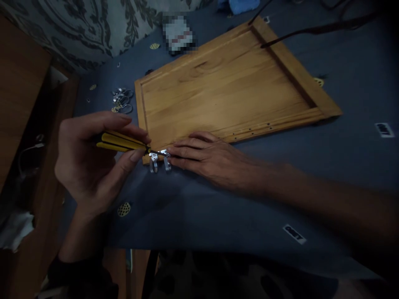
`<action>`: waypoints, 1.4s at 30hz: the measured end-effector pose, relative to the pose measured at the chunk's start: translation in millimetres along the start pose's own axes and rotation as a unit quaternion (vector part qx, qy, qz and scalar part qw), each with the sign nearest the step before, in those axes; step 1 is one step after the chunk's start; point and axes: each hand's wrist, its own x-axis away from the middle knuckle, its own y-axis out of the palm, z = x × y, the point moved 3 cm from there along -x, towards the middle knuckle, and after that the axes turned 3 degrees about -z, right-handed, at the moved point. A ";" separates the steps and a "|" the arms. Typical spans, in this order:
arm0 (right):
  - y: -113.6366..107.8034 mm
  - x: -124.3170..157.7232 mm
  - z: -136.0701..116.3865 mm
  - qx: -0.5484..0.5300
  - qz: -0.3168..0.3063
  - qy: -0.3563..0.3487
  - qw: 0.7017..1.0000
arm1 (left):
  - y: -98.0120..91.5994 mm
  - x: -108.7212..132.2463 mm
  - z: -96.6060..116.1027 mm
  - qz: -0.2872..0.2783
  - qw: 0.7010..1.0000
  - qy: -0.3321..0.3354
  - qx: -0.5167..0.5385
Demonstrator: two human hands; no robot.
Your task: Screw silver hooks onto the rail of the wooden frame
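A yellow-and-black screwdriver (123,142) is held in my left hand (90,158), its shaft pointing right toward a metal clip (167,160) on the near edge of a wooden board (215,91). Just left of it, a second metal clip (153,162) sits at the board's near left corner. Both clips have curved parts hanging over the edge. My right hand (208,160) lies flat on the board's near edge, fingers stretched out, fingertips beside the clip under the screwdriver tip. Whether the tip sits in a screw is too small to tell.
Loose metal clips and rings (123,99) lie on the blue cloth (218,224) left of the board. Behind the board is a small blurred box (178,35). Dark cords (311,31) run from the board's far end. A wooden cabinet (21,83) stands at left.
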 end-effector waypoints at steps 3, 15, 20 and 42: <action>-1.0 -0.9 -0.5 -0.007 -0.003 0.009 1.000 | 3.0 -0.3 3.4 0.022 0.998 0.029 -0.052; 1.9 0.0 2.5 -0.005 -0.007 0.001 1.000 | -7.5 -9.8 3.4 -0.028 0.997 0.047 -0.046; 0.8 -3.1 1.6 0.000 -0.011 0.003 1.000 | -0.1 -19.5 15.7 -0.094 0.993 0.055 -0.049; 3.8 0.1 3.4 -0.002 0.018 -0.023 1.000 | 4.5 -9.1 -9.5 0.060 0.989 0.097 -0.093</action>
